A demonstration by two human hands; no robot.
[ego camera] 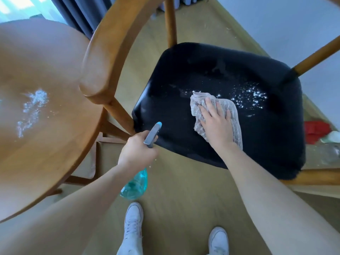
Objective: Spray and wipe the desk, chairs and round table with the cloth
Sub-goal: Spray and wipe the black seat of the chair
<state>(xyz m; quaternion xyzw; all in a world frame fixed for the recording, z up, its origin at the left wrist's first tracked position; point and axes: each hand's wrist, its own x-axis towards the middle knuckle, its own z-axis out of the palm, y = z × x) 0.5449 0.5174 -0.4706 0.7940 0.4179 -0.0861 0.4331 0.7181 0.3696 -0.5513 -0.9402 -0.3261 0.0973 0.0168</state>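
My right hand lies flat on the cloth, fingers straight and slightly spread, pressing it onto the black chair seat; my forearm runs in from the lower right. My left hand is curled round the neck of the spray bottle, wrist bent, forearm coming in from the lower left. The bottle hangs steeply, its long axis running from the clear teal body low near my shoes up to the grey head, whose blue-tipped nozzle points up and to the right, over the near-left corner of the seat.

The cloth is crumpled, stretched from upper left to lower right under my palm, about mid-seat. White spray flecks sit just beyond it toward the far right corner. Bare black seat lies open on every side of the cloth. The curved wooden backrest rises to the left, between the seat and the round desk, which carries a white spray patch. Wooden floor lies below me.
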